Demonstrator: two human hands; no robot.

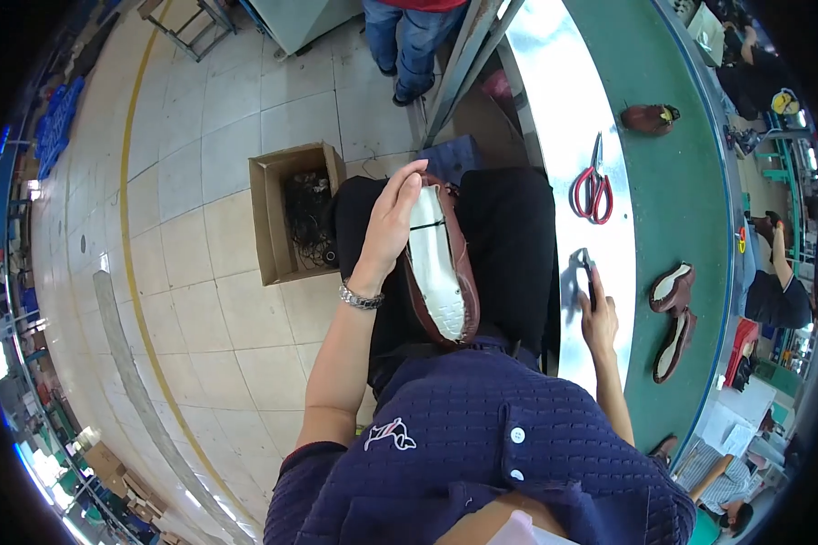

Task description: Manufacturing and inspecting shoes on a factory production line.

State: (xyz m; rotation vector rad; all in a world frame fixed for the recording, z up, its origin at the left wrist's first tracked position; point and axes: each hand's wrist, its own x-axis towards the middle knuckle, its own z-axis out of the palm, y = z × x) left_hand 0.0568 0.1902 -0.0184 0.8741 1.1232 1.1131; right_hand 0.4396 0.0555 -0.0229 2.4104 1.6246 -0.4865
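Note:
A brown leather shoe upper (466, 272) lies bottom up across my lap, its white sole board (439, 272) facing me and a dark strip crossing it near the far end. My left hand (394, 218) grips it at its far left edge, fingers together. To the right, over the shiny metal ledge, my right hand (599, 320) is closed around a slim dark-handled tool (592, 272); its tip is too small to name. Farther up the ledge lie red-handled scissors (594, 189), blades pointing away.
Left of my knees an open cardboard box (260, 222) holds a tangle of black cords (309, 218). Beyond the metal ledge (568, 109), a green belt (641, 209) carries several brown shoes (650, 119). A person (415, 41) stands ahead, beside a metal post (463, 68).

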